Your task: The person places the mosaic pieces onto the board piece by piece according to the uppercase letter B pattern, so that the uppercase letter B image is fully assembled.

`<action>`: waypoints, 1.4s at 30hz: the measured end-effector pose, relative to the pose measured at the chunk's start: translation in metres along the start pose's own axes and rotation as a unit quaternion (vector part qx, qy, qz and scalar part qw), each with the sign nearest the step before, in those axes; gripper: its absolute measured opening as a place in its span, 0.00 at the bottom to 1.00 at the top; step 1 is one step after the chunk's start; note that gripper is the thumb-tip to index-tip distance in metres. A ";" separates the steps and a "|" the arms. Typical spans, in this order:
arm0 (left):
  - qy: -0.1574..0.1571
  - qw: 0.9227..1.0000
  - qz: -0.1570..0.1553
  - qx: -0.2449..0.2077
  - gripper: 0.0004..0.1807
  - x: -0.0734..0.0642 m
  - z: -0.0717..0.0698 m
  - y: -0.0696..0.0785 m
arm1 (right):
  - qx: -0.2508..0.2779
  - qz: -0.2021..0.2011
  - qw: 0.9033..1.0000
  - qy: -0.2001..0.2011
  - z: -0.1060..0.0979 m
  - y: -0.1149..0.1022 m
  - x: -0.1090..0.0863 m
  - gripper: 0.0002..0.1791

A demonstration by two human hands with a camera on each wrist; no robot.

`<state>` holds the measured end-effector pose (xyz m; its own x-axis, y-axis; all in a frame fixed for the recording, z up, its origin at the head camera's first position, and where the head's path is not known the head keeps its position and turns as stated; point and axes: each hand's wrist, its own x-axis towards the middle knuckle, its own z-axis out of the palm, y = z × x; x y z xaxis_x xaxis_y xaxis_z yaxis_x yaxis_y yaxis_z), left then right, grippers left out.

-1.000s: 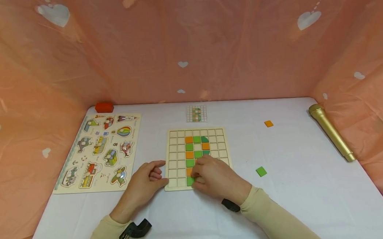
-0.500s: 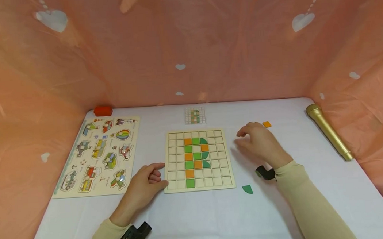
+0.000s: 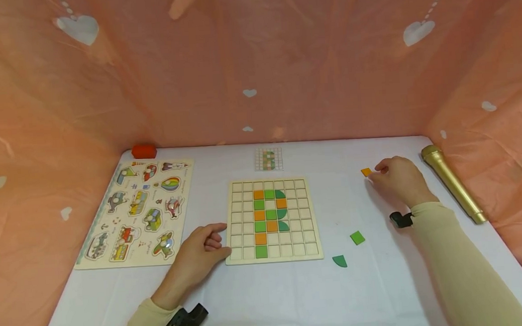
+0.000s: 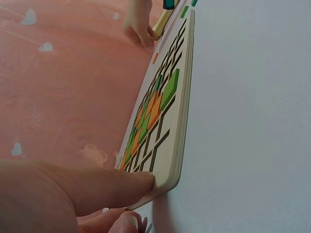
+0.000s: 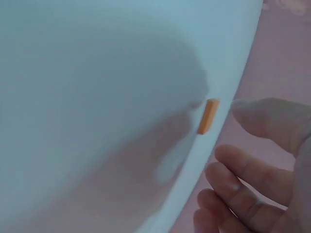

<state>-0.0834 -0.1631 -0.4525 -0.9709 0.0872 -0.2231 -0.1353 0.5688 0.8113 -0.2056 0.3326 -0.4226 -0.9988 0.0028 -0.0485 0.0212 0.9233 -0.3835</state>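
On the white table lies a square wooden grid board [image 3: 297, 250] holding orange square tiles, light green square tiles and dark green curved tiles. My left hand [image 3: 197, 254] rests at its left edge, thumb on the near corner and index finger touching farther up; in the left wrist view the thumb [image 4: 121, 187] lies on the board's corner. My right hand [image 3: 401, 180] is at a loose orange square tile [image 3: 367, 172]. In the right wrist view that tile stands apart from the thumb and the spread fingers. A green square tile [image 3: 357, 238] and a dark green quarter-circle tile [image 3: 340, 261] lie loose, right of the board.
A small pattern card [image 3: 268, 159] lies behind the board. To the left is a vehicle picture puzzle [image 3: 134, 215], with a red block [image 3: 144, 151] behind it. A gold microphone [image 3: 454, 184] lies at the right edge. Orange curtains [image 3: 254, 58] surround the table.
The right hand has left the board and moved right to the loose orange tile. A dark green curved tile it covered now shows in the board. The left hand stays at the board's edge.
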 end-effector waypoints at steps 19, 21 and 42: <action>0.002 1.000 0.000 0.002 0.29 0.000 0.003 -0.002 | 0.015 0.015 1.000 -0.015 0.008 0.013 0.004 0.22; 0.002 1.000 -0.001 0.002 0.29 0.000 0.003 -0.001 | 0.015 0.012 1.000 -0.015 0.008 0.013 0.006 0.21; 0.006 1.000 0.001 0.001 0.29 0.000 0.002 -0.001 | 0.060 -0.081 0.994 -0.031 0.048 -0.104 -0.046 0.13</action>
<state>-0.0833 -0.1623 -0.4542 -0.9734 0.0791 -0.2150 -0.1327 0.5706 0.8105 -0.1601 0.2177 -0.4248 -0.9851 -0.1688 -0.0325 -0.1304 0.8571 -0.4984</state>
